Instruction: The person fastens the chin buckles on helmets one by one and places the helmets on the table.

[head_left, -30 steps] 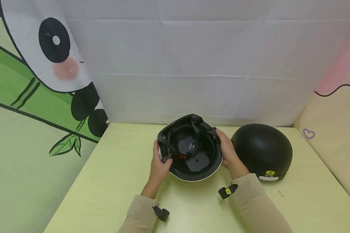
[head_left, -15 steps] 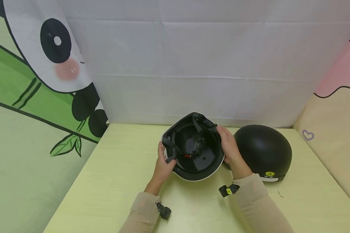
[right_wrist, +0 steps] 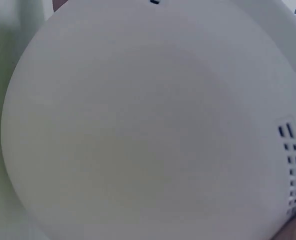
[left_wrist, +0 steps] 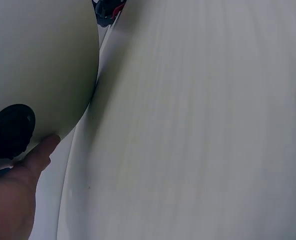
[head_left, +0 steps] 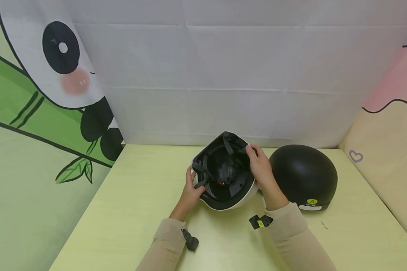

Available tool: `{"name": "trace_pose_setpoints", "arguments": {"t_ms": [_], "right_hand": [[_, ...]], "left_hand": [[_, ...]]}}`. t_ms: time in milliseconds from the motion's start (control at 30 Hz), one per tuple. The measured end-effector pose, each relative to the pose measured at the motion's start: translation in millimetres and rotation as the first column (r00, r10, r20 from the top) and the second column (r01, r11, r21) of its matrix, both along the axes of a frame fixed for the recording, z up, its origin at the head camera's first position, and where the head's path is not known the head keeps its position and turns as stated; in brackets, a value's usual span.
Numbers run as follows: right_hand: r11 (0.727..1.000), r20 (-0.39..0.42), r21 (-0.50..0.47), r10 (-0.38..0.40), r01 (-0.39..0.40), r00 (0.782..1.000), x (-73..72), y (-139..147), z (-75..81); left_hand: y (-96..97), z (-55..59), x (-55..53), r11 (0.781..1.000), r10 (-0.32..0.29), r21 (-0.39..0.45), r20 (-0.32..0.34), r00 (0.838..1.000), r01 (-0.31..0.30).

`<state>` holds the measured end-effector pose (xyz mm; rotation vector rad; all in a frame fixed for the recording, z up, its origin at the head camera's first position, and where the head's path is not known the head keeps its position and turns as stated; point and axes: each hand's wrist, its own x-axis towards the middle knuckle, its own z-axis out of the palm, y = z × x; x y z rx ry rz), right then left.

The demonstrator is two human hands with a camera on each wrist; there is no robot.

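Observation:
A white helmet (head_left: 245, 198) with a black lining (head_left: 220, 202) is tilted on its side, its open inside facing the head camera. My left hand (head_left: 190, 194) grips its left rim, the thumb by a dark chin strap (head_left: 201, 183). On the right rim, my right hand (head_left: 262, 169) holds on with the thumb over the edge. The left wrist view has the white shell (left_wrist: 43, 60), a round black piece (left_wrist: 10, 131) and part of my left hand (left_wrist: 13, 200). The smooth shell (right_wrist: 138, 125) with square vents (right_wrist: 293, 172) fills the right wrist view.
Just right of my right hand a black helmet (head_left: 303, 175) stands dome up on the pale yellow table (head_left: 132, 210), bearing a yellow "A" sticker (head_left: 312, 201). A white cloth (head_left: 203, 75) hangs behind. Printed panels flank both sides.
The white helmet has shifted slightly right and turned, so more of its white shell shows at the lower right. My right hand has moved over the right rim. The black helmet stays put.

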<state>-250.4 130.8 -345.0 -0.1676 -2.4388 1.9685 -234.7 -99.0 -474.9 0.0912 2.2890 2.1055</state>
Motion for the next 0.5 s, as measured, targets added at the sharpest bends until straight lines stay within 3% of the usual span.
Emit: {"name": "trace_pose_setpoints", "arguments": {"t_ms": [333, 500], "right_hand": [[0.996, 0.012, 0.089, 0.004, -0.005, 1.0, -5.3, -4, 3.8], [0.993, 0.006, 0.115, -0.01, 0.009, 1.0, -10.7, -2, 4.2]], "left_hand": [[3.0, -7.7, -8.5, 1.0, 0.01, -0.024, 0.009, 1.0, -0.01], [6.0, -5.9, -9.5, 0.995, 0.031, -0.093, -0.011, 0.999, -0.032]]}}
